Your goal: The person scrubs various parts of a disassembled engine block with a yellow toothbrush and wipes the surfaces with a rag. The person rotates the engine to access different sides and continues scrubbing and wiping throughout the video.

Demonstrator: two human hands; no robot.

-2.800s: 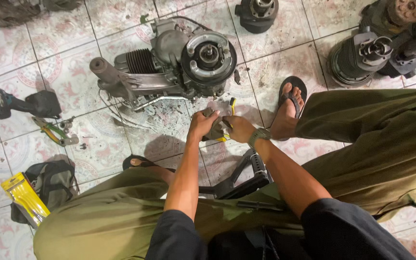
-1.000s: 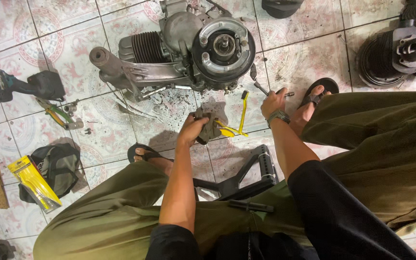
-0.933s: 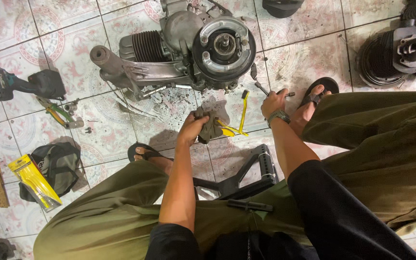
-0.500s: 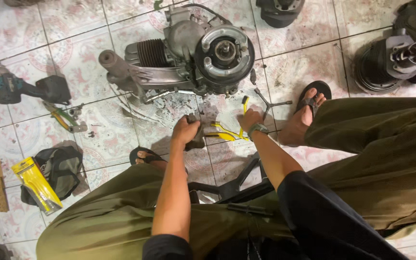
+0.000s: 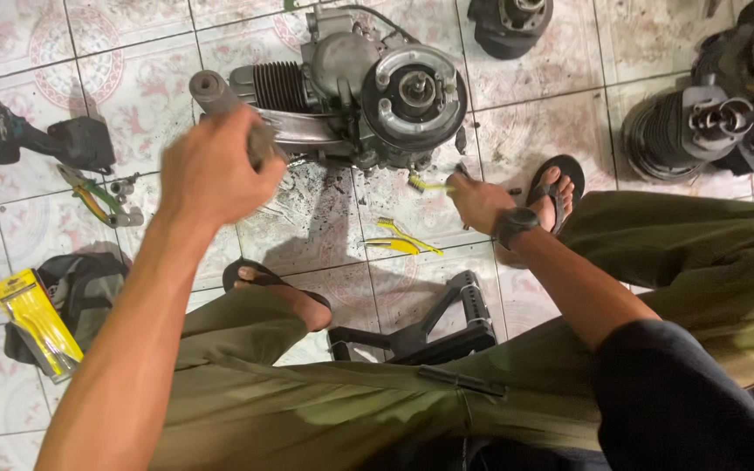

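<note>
A grey scooter engine (image 5: 368, 96) with a finned cylinder and a round flywheel lies on the tiled floor in front of me. My left hand (image 5: 215, 170) is raised and blurred, its fingers closed in a fist over the engine's left tube; what it holds is hidden. My right hand (image 5: 479, 201) is low, just right of the engine and below the flywheel. It pinches a small yellow brush (image 5: 425, 183) whose bristles point at the engine's base. Dirt and debris (image 5: 316, 196) lie under the engine.
A cordless drill (image 5: 37, 139) and pliers (image 5: 93, 201) lie at the left, with a yellow packet (image 5: 37, 323) on a black bag (image 5: 89, 279). Yellow scraps (image 5: 399, 240) and a black stand (image 5: 434, 327) sit between my sandalled feet (image 5: 560, 187). More engine parts (image 5: 700, 131) stand at the right.
My left hand rose from the floor towards the camera and the engine's left side. My right hand picked up the yellow brush and moved toward the engine's base. The view shifted closer.
</note>
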